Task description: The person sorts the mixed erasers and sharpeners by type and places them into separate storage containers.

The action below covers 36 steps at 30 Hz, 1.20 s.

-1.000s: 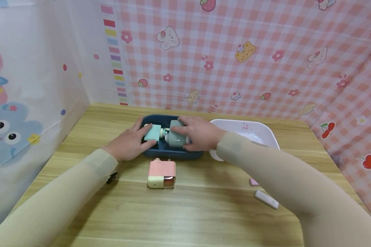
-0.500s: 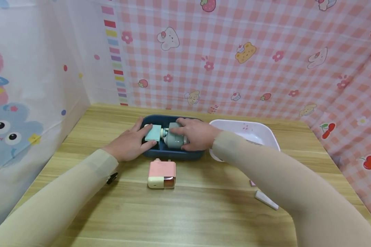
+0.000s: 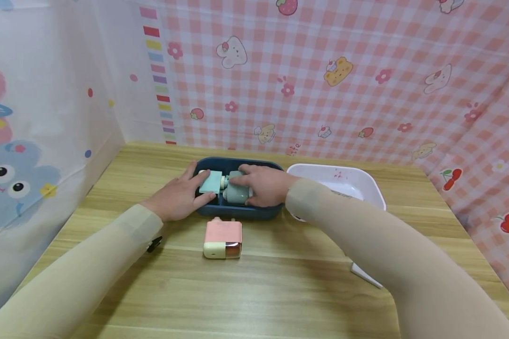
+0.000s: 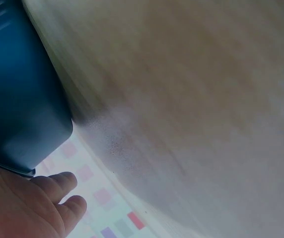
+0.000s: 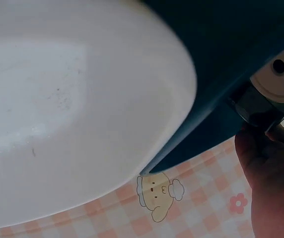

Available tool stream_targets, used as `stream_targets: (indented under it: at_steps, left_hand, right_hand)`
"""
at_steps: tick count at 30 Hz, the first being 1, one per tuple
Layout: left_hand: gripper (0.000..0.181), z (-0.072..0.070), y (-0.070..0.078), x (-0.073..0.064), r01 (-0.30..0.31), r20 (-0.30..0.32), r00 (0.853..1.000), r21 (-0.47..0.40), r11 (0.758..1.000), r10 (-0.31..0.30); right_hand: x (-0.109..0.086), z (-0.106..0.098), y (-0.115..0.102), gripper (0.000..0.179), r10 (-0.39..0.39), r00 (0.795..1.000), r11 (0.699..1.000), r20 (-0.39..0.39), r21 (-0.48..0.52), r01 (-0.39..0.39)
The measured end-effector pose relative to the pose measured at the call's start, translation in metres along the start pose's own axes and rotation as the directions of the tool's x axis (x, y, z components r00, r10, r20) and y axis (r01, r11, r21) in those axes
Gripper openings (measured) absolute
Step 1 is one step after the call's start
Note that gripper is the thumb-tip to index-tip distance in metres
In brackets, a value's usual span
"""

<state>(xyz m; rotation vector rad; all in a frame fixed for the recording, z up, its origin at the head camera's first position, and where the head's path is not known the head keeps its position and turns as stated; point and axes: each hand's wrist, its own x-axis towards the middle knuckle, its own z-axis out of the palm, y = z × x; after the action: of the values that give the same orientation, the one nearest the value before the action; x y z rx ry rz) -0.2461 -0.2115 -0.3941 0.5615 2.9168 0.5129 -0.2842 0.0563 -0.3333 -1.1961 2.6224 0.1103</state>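
A dark blue bin (image 3: pixel 242 214) stands toward the back of the wooden table. At its left end lies a light-blue pencil sharpener (image 3: pixel 211 182); my left hand (image 3: pixel 174 195) reaches over the rim and holds it between thumb and fingers. My right hand (image 3: pixel 268 186) grips a grey-green pencil sharpener (image 3: pixel 237 194) inside the bin, close beside the light-blue one. The right wrist view shows this sharpener's round pale face (image 5: pixel 281 82) with a dark hole. In front of the bin sits a pink and cream pencil sharpener (image 3: pixel 222 239), with a see-through lower corner.
A white tray (image 3: pixel 375 190) stands right beside the bin, partly under my right forearm. A white stick-shaped piece (image 3: pixel 365 275) lies on the table by that forearm. Patterned cloth (image 3: pixel 305 70) hangs behind the table and at both sides.
My right hand has shifted left with the grey-green sharpener, bringing it nearer the light-blue one. My left hand stays put. The right forearm now hides a small pink piece on the table.
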Motion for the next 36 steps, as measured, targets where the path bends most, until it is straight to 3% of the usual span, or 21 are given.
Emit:
stream_targets:
  at_steps: [24, 36]
  left_hand:
    - [0.083, -0.0027, 0.0028, -0.0010, 0.006, 0.009, 1.000, -0.009, 1.000, -0.006]
    - [0.083, -0.0028, 0.0026, -0.0008, 0.018, 0.017, 1.000, -0.001, 1.000, -0.018]
  right_hand:
    - [0.0054, 0.0035, 0.0043, 0.067, 0.010, 0.994, 0.999, 0.105, 0.044, -0.015]
    - [0.0055, -0.0007, 0.0007, 0.066, 0.072, 0.994, 0.997, 0.085, 0.032, -0.075]
